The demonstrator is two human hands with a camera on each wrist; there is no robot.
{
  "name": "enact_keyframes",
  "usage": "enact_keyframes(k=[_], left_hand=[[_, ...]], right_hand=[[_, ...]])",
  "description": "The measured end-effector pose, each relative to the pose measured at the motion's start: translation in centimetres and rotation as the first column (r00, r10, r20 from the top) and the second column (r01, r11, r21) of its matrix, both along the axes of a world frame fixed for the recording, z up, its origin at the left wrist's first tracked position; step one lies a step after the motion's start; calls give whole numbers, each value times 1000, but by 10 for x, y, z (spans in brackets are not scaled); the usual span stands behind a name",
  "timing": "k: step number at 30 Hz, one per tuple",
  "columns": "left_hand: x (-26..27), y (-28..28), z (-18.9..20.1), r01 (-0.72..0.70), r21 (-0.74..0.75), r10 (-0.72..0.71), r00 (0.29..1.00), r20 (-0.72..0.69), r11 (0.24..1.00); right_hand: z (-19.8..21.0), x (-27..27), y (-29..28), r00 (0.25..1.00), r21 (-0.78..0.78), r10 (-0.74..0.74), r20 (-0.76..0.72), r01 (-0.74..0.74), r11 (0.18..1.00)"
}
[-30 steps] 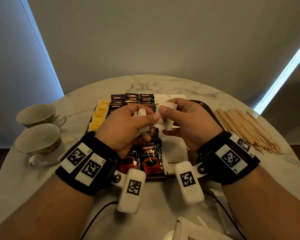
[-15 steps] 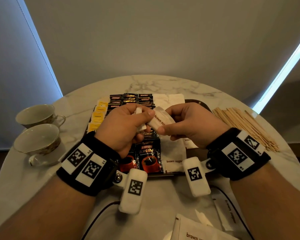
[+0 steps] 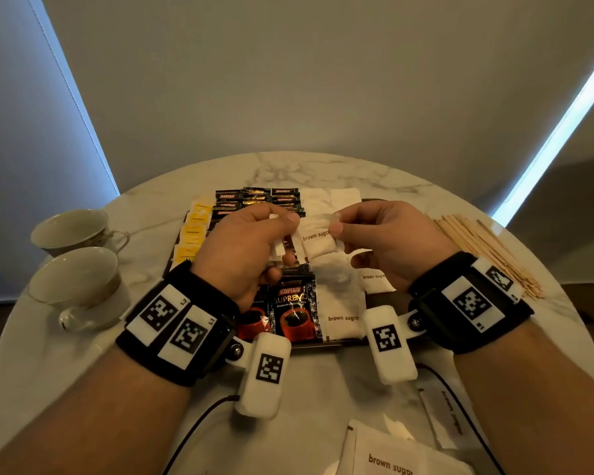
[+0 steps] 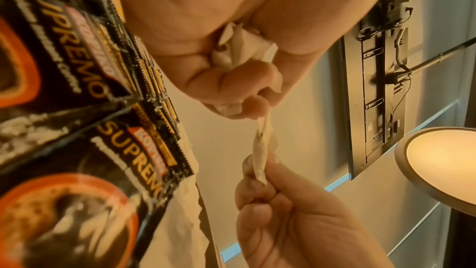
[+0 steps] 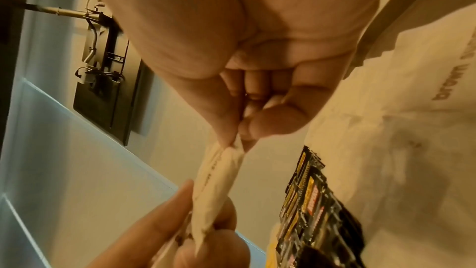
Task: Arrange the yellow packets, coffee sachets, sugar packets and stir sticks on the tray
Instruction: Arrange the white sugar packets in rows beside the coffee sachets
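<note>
Round and white, the marble table (image 3: 158,389) holds a dark tray (image 3: 390,298) with yellow packets (image 3: 194,231), coffee sachets (image 3: 294,311) and sugar packets (image 3: 340,303) in rows. Above it, the left hand (image 3: 244,248) grips a few white packets, and both hands pinch one sugar packet (image 3: 318,240); the right hand (image 3: 388,241) pinches its other end. I think it should pull gently, then lay it flat beside the white row. Stir sticks (image 3: 484,248) wait at the right, two cups (image 3: 74,279) at the left.

Each bare forearm wears a black wrist strap (image 3: 182,323) bearing white square-coded marker tags (image 3: 472,301). A white camera pod (image 3: 266,368) hangs below each wrist, trailing a dark cable (image 3: 199,423).
</note>
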State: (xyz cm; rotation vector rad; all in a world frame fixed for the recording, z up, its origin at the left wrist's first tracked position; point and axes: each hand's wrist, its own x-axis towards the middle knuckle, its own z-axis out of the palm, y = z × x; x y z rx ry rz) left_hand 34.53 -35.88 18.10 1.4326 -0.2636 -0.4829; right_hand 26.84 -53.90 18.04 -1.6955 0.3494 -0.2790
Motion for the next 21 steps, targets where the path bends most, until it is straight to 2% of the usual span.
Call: enact_keyframes(k=[5,11,21], left_hand=[[1,1,3,32,-8,-32,999,-21,999],[0,4,4,42,-42,-43,999,-23,998],[3,6,6,-1,-53,-1,999,-40,999]], right_hand=[[-15,-31,-23,975,41,-165,-151,173,984],[-26,-59,-40,883,28,-296,-365,328,944],[-24,-53,-37,847,-26,-289,-446,310,950]])
